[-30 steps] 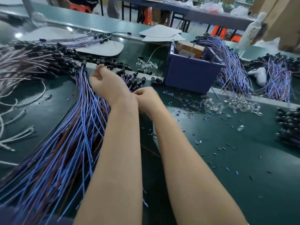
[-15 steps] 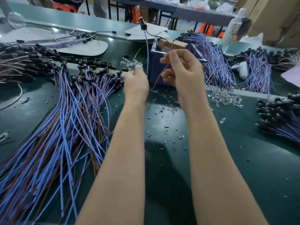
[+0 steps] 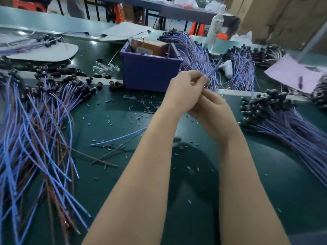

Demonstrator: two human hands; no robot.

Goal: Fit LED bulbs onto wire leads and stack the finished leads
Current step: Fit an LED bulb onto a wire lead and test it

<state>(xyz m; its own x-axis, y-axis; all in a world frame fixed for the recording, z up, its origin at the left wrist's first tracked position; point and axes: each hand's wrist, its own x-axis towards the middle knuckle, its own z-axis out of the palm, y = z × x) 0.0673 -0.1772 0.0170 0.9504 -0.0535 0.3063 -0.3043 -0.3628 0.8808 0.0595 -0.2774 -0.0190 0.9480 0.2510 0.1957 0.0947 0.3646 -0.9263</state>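
My left hand [image 3: 184, 91] and right hand [image 3: 215, 110] meet above the middle of the green mat [image 3: 194, 191]. The left fingertips pinch a blue wire lead [image 3: 215, 67], which sticks up and to the right, blurred. Just below, my right hand curls round the lead's lower part; its fingertips are hidden. A pile of blue and brown leads [image 3: 44, 135] with black holders fans out on the left. On the right lies a stack of leads with black ends [image 3: 283, 124]. Clear LED bulbs [image 3: 106, 68] sit at the back left.
A purple bin [image 3: 150, 71] holding a brown box stands right behind my hands. More lead bundles [image 3: 194, 50] lie behind it and to the right. A loose lead [image 3: 120, 138] and several small insulation bits litter the mat. A pink sheet [image 3: 293, 75] lies far right.
My left hand moved right from the bulbs to join my right hand. The lead, upright before, now tilts right. The head camera shifted right and down.
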